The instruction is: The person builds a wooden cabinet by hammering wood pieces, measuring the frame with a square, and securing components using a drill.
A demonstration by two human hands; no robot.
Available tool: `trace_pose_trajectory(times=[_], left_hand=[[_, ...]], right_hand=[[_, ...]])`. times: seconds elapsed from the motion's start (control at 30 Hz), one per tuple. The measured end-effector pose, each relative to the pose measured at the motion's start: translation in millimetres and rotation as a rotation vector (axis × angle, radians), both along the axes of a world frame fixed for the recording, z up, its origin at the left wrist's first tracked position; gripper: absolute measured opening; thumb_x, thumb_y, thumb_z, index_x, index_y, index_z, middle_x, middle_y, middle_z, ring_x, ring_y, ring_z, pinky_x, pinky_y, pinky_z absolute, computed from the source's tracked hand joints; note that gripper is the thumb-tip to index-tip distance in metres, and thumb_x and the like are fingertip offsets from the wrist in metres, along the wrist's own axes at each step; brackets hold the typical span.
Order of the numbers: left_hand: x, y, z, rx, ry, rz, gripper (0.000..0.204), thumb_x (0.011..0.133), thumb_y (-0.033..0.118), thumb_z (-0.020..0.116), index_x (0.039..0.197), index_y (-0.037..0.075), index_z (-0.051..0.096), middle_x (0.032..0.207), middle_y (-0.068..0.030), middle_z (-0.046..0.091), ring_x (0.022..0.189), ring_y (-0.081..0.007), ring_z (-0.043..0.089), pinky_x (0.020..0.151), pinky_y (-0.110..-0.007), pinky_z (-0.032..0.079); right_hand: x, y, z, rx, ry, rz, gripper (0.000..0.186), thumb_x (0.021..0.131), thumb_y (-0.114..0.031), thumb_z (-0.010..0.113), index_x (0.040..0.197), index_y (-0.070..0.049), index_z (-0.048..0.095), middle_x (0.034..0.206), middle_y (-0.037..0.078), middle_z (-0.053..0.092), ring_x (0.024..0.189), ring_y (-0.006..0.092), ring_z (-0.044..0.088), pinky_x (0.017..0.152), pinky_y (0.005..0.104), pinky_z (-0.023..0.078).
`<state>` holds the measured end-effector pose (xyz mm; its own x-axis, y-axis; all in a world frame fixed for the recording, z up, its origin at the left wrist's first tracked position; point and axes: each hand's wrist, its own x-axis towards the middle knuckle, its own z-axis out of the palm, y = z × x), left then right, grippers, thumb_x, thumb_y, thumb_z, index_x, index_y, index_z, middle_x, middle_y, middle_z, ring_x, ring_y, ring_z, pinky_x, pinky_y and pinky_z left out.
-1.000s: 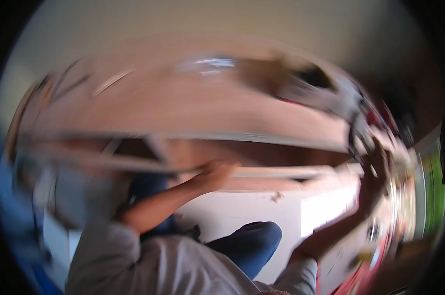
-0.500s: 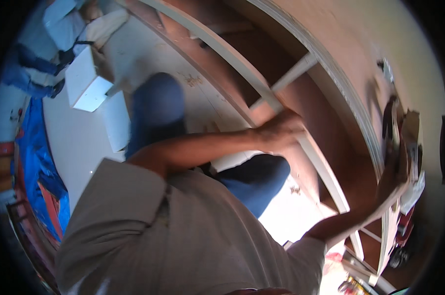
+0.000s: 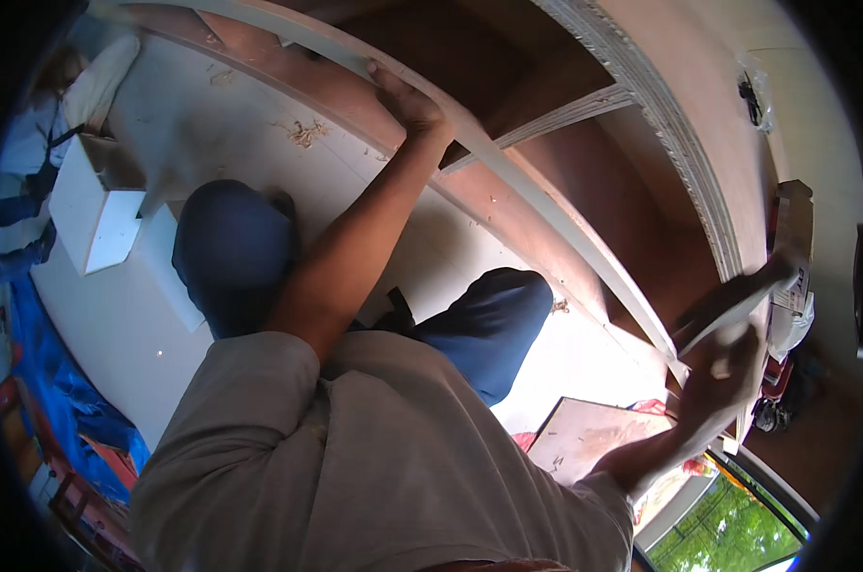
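The cabinet [image 3: 608, 181] stretches before our knees [image 3: 231, 243], handily within reach; our left hand [image 3: 414, 107] meets its pale rail [image 3: 536, 197], likely bracing us, grip unclear. Our right hand [image 3: 722, 377], blurred near the cabinet's right end: spread or pinching, we can't tell!

Shirt [image 3: 422, 458]: we note grey-brown, creased cloth | sleeves [image 3: 255, 391]: same cloth, short — we see broad, loose openings | trousers [image 3: 493, 329]: dark blue, plain | forearms [image 3: 365, 224]: bare
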<state>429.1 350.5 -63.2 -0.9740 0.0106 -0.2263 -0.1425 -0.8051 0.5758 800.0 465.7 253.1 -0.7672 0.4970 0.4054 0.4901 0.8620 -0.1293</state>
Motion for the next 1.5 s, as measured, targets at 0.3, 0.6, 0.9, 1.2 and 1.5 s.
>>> trace_pose_trajectory(times=[0.3, 0.6, 0.9, 1.2, 1.5], left_hand=[[14.6, 10.8, 25.3, 0.056, -0.087, 0.026, 0.101, 0.089, 0.083, 0.025, 0.159, 0.013, 0.002, 0.163, -0.0127, 0.007, 0.149, -0.0268, 0.016, 0.122, -0.042, 0.016], [9.4, 10.4, 17.2, -0.030, -0.096, 0.156, 0.096, 0.093, 0.077, 0.029, 0.151, 0.001, 0.022, 0.147, -0.0159, 0.035, 0.134, -0.0258, 0.038, 0.114, -0.039, 0.031], [7.9, 9.2, 19.8, 0.076, -0.004, 0.068, 0.101, 0.090, 0.081, 0.028, 0.158, 0.009, 0.007, 0.160, -0.0134, 0.017, 0.146, -0.0260, 0.021, 0.121, -0.040, 0.018], [13.5, 6.7, 30.9, 0.044, -0.025, 0.057, 0.104, 0.088, 0.083, 0.030, 0.158, 0.010, 0.004, 0.163, -0.0122, 0.011, 0.148, -0.0262, 0.018, 0.121, -0.040, 0.016], [20.1, 0.6, 41.0, 0.039, -0.084, 0.022, 0.107, 0.085, 0.086, 0.027, 0.159, 0.012, 0.002, 0.164, -0.0127, 0.006, 0.150, -0.0285, 0.012, 0.122, -0.043, 0.013]], right_hand=[[-97.0, -50.4, -153.9, -0.364, -0.525, 0.556, 0.020, 0.082, -0.015, 0.074, 0.094, -0.004, 0.062, 0.077, 0.011, 0.065, 0.067, 0.0286, 0.066, 0.059, 0.0389, 0.052], [-136.5, -35.4, -174.9, -0.302, -0.480, 0.481, 0.017, 0.091, -0.021, 0.067, 0.092, -0.007, 0.059, 0.080, 0.013, 0.063, 0.074, 0.0312, 0.066, 0.065, 0.0416, 0.054], [-141.8, -22.3, -169.6, -0.363, -0.571, 0.436, 0.016, 0.091, -0.019, 0.067, 0.093, -0.005, 0.058, 0.083, 0.013, 0.064, 0.074, 0.0315, 0.065, 0.066, 0.0439, 0.054], [-120.6, -37.4, -190.4, -0.210, -0.632, 0.567, 0.021, 0.093, -0.022, 0.065, 0.091, -0.005, 0.053, 0.077, 0.012, 0.060, 0.066, 0.0322, 0.063, 0.057, 0.0408, 0.052], [-126.5, -39.3, -226.2, -0.149, -0.572, 0.637, 0.023, 0.093, -0.027, 0.064, 0.092, -0.006, 0.056, 0.076, 0.012, 0.061, 0.065, 0.0282, 0.064, 0.055, 0.0407, 0.052]])
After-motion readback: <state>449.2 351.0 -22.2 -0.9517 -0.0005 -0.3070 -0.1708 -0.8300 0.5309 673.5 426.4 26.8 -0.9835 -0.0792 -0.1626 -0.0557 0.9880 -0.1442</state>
